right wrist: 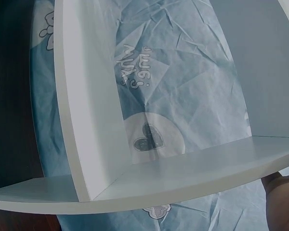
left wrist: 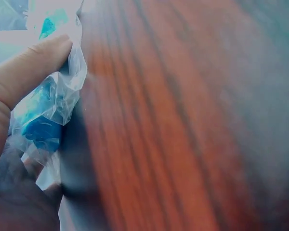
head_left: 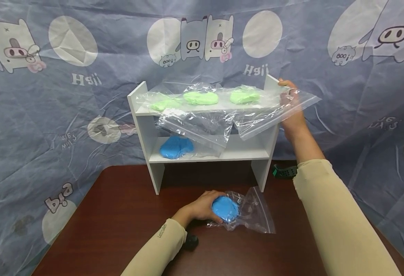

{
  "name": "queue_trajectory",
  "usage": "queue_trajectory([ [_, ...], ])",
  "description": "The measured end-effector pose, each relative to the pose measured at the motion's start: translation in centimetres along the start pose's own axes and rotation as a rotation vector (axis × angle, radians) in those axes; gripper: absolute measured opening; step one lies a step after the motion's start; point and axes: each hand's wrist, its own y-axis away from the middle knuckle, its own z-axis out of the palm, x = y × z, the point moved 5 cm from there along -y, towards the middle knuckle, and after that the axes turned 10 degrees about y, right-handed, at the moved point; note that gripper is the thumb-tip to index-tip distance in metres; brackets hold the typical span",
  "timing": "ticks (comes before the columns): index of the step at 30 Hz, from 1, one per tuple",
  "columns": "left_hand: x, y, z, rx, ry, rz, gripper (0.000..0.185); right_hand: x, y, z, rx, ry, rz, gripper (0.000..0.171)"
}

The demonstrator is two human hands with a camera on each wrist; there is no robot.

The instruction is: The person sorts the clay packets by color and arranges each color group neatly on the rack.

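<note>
On the table, my left hand [head_left: 203, 207] holds a blue, clay-like lump [head_left: 225, 209] inside a clear zip bag [head_left: 257, 212], its thumb and fingers round the lump's left side. The left wrist view shows the thumb pressing the crinkled bag, with blue [left wrist: 41, 132] showing through. My right hand [head_left: 291, 111] grips the upper right side panel of a small white shelf [head_left: 245, 153], partly behind a clear bag's end. In the right wrist view, only part of that hand [right wrist: 282, 197] appears, against the panel's outer side.
Light green lumps [head_left: 201, 97] in clear zip bags lie along the top shelf, their bag ends hanging over the front. Another bagged blue lump [head_left: 176, 147] sits at the left of the lower shelf. A patterned cloth [head_left: 119, 57] hangs behind the brown table [head_left: 119, 214].
</note>
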Motion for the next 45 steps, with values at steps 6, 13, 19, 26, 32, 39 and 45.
queue_trajectory([
  [6,0.4,0.4,0.3,-0.017,0.013,-0.001,0.090,-1.0,0.6,0.3,-0.016,-0.012,-0.001,0.024],
  [13,0.7,1.2,0.4,-0.041,0.075,0.007,0.089,-2.0,1.3,0.4,-0.021,0.001,-0.008,0.026],
  [19,1.0,1.8,-0.1,-0.022,0.087,0.012,0.089,-0.6,0.6,0.2,-0.023,-0.014,0.003,0.026],
  [26,2.3,2.9,-1.0,-0.013,0.094,0.023,0.090,-0.4,0.4,0.2,-0.026,-0.015,-0.005,0.026],
  [32,4.7,3.7,-2.6,0.021,0.055,0.089,0.090,-1.4,0.8,0.4,-0.031,-0.033,-0.011,0.024],
  [39,7.9,4.6,-4.9,0.068,0.007,0.149,0.090,-2.0,1.0,0.4,-0.034,-0.006,0.003,0.024],
  [45,10.4,5.7,-7.3,0.098,-0.029,0.181,0.093,-2.2,1.1,0.4,-0.047,-0.031,-0.001,0.024],
])
